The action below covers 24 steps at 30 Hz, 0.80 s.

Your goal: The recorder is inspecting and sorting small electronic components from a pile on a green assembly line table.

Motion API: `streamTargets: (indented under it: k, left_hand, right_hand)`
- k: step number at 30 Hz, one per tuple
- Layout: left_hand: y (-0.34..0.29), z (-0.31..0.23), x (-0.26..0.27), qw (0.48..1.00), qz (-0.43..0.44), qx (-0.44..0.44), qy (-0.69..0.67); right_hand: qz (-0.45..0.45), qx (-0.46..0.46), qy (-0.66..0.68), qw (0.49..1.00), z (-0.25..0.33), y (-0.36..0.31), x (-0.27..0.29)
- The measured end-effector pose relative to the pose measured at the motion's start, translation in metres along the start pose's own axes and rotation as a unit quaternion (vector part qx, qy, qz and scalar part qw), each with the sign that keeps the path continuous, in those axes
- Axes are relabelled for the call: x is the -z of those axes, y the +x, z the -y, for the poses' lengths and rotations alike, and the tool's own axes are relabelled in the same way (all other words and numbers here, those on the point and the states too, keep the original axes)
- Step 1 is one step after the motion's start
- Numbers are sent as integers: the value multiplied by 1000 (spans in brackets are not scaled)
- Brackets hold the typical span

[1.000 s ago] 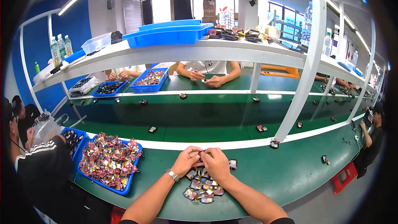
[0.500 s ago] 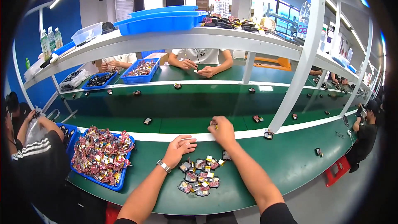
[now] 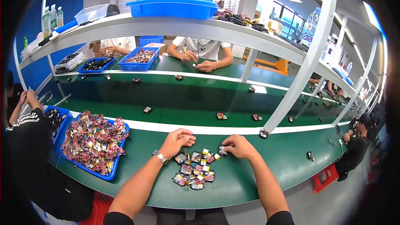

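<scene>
My right hand (image 3: 238, 146) pinches the edge of a small black-cased electronic unit (image 3: 222, 150) on the green table. Just left of it lies a cluster of similar units (image 3: 196, 168), with red wiring and white and yellow tags showing. My left hand (image 3: 176, 143), a watch on its wrist, hovers by the cluster's far left side, holding nothing, its fingers loosely curved and apart. On the belt beyond the white rail, another such unit (image 3: 221, 116) sits ahead of my hands.
At left, a blue tray (image 3: 111, 174) is heaped with red-wired parts, beside a blue tray of black pieces (image 3: 54, 121). A slanting white post (image 3: 287, 87) rises from the rail at right. The green belt (image 3: 183, 110) carries several scattered units. Co-workers sit across and at both sides.
My right hand has come back from the belt to the unit beside the cluster. A unit now lies on the belt where that hand was. My left hand stays near the cluster.
</scene>
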<state>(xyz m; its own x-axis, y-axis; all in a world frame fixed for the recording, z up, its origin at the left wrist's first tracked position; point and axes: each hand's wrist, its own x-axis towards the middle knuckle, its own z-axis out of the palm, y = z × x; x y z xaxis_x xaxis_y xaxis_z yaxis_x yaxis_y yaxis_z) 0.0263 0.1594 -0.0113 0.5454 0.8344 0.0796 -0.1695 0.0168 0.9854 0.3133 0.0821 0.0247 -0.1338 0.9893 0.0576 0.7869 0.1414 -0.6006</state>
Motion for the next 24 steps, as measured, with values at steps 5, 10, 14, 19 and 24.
streamTargets:
  k: [5, 10, 14, 19, 24]
  left_hand:
    - [0, -1, -4, 999, 28, -5, 45]
    - [-5, -11, -16, 992, 108, 21, 68]
    - [-6, -10, -8, 992, 118, 33, 43]
    - [-6, -14, -7, 996, 35, 40, -66]
    - [-8, -19, -12, 987, 25, 49, -150]
  right_hand:
    - [27, 83, -14, 996, 25, 4, 0]
    - [-23, 219, -31, 975, 66, 18, -14]
    - [-95, 277, -64, 954, 82, 31, -26]
    - [-155, 116, 123, 973, 58, 16, -39]
    - [-133, 110, 244, 954, 46, 12, -58]
